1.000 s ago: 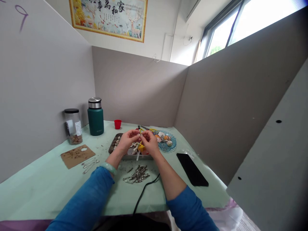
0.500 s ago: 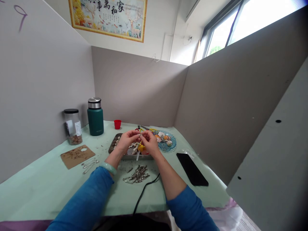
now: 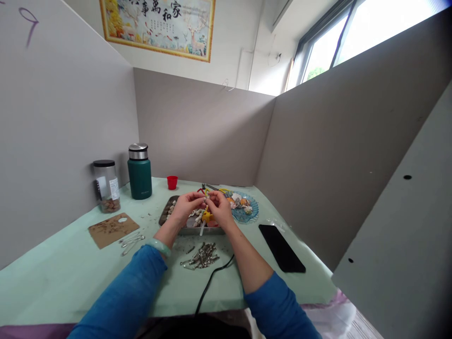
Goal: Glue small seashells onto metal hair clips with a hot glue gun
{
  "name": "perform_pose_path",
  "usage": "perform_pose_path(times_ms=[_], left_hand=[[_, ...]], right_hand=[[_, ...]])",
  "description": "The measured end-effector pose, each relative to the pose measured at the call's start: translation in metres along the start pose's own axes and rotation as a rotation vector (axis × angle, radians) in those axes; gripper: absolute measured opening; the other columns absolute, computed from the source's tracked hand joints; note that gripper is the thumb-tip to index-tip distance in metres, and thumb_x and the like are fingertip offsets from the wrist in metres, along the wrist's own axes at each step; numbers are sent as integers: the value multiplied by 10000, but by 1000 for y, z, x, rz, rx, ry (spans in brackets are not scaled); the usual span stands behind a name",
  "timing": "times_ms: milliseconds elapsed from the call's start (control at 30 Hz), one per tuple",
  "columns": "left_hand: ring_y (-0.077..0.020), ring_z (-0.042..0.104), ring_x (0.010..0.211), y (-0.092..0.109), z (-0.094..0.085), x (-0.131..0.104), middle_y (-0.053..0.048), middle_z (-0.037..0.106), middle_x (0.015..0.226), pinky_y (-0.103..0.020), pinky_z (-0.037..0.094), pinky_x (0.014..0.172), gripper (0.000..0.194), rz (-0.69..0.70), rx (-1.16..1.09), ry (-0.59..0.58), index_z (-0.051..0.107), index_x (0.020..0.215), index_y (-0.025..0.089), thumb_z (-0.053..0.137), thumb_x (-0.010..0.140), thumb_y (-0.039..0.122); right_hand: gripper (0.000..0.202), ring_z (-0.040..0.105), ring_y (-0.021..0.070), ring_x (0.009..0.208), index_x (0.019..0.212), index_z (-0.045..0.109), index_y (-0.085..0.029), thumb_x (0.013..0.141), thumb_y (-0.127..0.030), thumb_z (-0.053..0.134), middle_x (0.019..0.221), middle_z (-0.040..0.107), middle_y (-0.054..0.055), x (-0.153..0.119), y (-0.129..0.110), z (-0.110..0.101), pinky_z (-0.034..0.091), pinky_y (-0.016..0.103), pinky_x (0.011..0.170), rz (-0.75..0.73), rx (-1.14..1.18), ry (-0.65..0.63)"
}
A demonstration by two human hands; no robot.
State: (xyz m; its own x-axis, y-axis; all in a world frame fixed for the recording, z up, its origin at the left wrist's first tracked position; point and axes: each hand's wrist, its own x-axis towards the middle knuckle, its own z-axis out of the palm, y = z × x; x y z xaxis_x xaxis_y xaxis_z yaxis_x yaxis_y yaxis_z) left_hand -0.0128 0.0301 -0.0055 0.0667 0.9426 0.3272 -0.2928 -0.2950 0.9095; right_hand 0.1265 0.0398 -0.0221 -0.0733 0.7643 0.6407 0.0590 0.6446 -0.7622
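My left hand point(image 3: 187, 208) and my right hand point(image 3: 219, 207) meet above a metal tray point(image 3: 183, 231), fingertips pinched together. Between them is something small and pale, too small to name. Shells and a yellow glue gun point(image 3: 206, 216) with a whitish tip lie in the tray, partly hidden by the hands. Close behind my right hand, a blue glass plate point(image 3: 252, 214) holds more shells. A pile of small metal clips point(image 3: 204, 256) lies on the table in front of the tray, beside a black cable point(image 3: 209, 283).
A green bottle point(image 3: 140, 174), a jar point(image 3: 107, 188) and a red cup point(image 3: 172, 182) stand at the back left. Brown cardboard point(image 3: 113, 229) and large pins point(image 3: 131, 241) lie left. A black phone point(image 3: 281, 248) lies right; pliers point(image 3: 221, 189) lie behind. Partitions enclose the table.
The fingertips of both hands have shifted very slightly around the small pale thing. Nothing on the table has visibly moved.
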Motion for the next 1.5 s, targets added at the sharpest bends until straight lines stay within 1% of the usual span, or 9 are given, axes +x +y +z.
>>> perform_pose_path(times_ms=[233, 400, 533, 800, 933, 1200, 1367, 1500], left_hand=[[-130, 622, 607, -1, -1, 0, -37, 684, 722, -276, 493, 672, 300, 5, -6, 1, 670, 787, 120, 798, 565, 276], [-131, 618, 601, 1, 0, 0, -34, 680, 709, -286, 495, 677, 313, 9, -2, 14, 670, 792, 124, 800, 564, 294], [-134, 616, 593, 2, 0, 0, -34, 678, 700, -293, 495, 675, 326, 9, 1, 26, 670, 783, 123, 807, 550, 304], [-131, 617, 603, 2, 0, 0, -39, 683, 720, -287, 495, 678, 334, 12, 6, 8, 670, 797, 113, 803, 555, 301], [-132, 612, 583, 6, 2, -3, -36, 679, 703, -282, 490, 649, 342, 11, 32, 25, 667, 777, 111, 810, 531, 302], [-127, 604, 567, 10, 5, -5, -33, 674, 684, -260, 475, 608, 341, 16, 63, 37, 666, 773, 112, 807, 532, 308], [-128, 604, 570, 8, 4, -4, -34, 675, 686, -264, 477, 615, 346, 29, 49, 44, 667, 780, 109, 806, 535, 309], [-134, 608, 582, 7, 4, -3, -44, 683, 698, -271, 482, 628, 354, 28, 41, 32, 669, 788, 106, 806, 533, 311]], right_hand=[[205, 537, 123, 502, 944, 554, -222, 781, -344, 578, 668, 580, -26, 0, 4, 2, 452, 245, 504, 4, 25, 1], [215, 557, 118, 524, 958, 547, -222, 777, -331, 585, 702, 592, -25, 1, 5, 1, 463, 239, 517, 4, 42, 37], [212, 563, 115, 510, 939, 541, -220, 764, -325, 601, 698, 598, -31, 2, 6, 1, 463, 231, 496, 30, 68, 45], [231, 576, 113, 516, 944, 555, -215, 754, -331, 617, 700, 604, -30, 2, 10, 2, 468, 224, 501, 45, 70, 39], [237, 572, 113, 507, 945, 560, -220, 743, -324, 627, 686, 599, -34, 2, 10, 1, 466, 226, 497, 53, 71, 32], [222, 543, 99, 456, 914, 568, -195, 744, -330, 617, 639, 595, -37, 3, 4, 0, 430, 212, 446, 128, 194, -18], [264, 544, 94, 459, 971, 554, -199, 744, -317, 622, 648, 606, -44, 3, 3, 0, 429, 207, 453, 103, 189, -17], [262, 539, 92, 444, 951, 548, -201, 738, -328, 632, 633, 601, -49, 2, 2, 0, 425, 206, 445, 116, 201, -27]])
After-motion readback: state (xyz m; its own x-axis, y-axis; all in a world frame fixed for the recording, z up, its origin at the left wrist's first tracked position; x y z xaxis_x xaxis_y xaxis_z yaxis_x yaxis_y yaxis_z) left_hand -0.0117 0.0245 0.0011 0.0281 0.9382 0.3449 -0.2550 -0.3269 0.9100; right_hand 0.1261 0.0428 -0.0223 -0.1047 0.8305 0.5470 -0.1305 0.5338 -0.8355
